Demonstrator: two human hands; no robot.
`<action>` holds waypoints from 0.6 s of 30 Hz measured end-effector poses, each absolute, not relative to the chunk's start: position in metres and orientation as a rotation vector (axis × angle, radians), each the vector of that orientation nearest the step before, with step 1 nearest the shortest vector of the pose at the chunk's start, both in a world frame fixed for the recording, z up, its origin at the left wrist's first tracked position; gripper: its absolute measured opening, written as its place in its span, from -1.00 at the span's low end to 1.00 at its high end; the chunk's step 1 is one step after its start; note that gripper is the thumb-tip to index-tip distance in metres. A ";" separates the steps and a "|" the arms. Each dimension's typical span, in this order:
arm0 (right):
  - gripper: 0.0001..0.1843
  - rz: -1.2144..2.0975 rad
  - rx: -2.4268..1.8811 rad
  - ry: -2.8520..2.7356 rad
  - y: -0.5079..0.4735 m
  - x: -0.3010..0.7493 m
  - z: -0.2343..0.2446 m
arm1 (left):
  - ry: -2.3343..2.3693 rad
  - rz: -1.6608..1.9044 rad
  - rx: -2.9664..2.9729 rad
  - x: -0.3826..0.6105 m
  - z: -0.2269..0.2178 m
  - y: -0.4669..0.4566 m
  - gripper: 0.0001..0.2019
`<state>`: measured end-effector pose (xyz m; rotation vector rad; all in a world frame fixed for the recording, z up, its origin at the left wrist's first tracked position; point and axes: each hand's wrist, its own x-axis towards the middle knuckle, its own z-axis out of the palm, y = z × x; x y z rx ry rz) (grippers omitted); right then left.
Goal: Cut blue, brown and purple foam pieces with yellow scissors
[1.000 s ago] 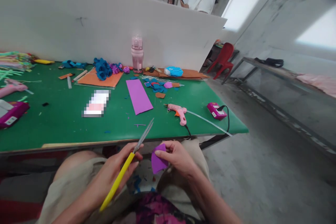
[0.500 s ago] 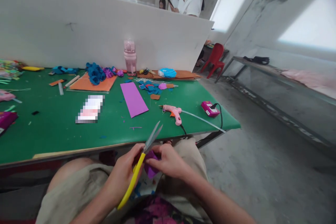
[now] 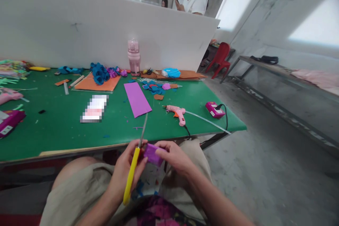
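Purple piece [image 3: 151, 153] sits between the hands, just off the near edge of the green worktop [image 3: 119, 132]. The right hand [image 3: 173, 155] pinches it; the left hand [image 3: 120, 173] holds yellow scissors [image 3: 131, 174], maybe touching it too. Lining it up seems the step; next needs fingers clear of blades [image 3: 143, 130].

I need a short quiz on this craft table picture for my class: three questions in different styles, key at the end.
1. Multiple choice. The right hand holds:
a) a pink bottle
b) a purple piece
c) a glue gun

2. True or false: the yellow-handled scissors are lying on the table.

3. Fill in the colour: the chair beyond the table is ____.

Key: 1. b. 2. False; the left hand holds them. 3. Red.
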<state>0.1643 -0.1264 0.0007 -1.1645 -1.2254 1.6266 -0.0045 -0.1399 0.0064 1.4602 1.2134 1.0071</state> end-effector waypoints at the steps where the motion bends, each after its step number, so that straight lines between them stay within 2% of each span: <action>1: -0.58 1.684 -1.082 -1.020 -0.126 0.164 -0.004 | 1.247 1.054 1.409 -0.002 0.009 -0.139 -0.64; 3: -0.40 1.729 -0.892 -0.717 -0.129 0.159 -0.013 | 1.283 1.151 1.300 0.004 0.013 -0.137 -0.61; 5: -0.31 1.730 -0.742 -0.596 -0.134 0.150 -0.021 | 1.276 1.256 1.187 0.011 0.014 -0.135 -0.58; 8: -0.47 1.631 -0.677 -0.539 -0.140 0.132 -0.027 | 1.234 1.362 1.074 0.021 0.010 -0.132 -0.57; 12: -0.64 1.496 -0.802 -0.470 -0.139 0.113 -0.025 | 1.203 1.404 0.969 0.034 0.003 -0.131 -0.58; 18: -0.69 1.410 -0.926 -0.342 -0.133 0.110 -0.021 | 1.197 1.347 0.968 0.044 -0.002 -0.134 -0.57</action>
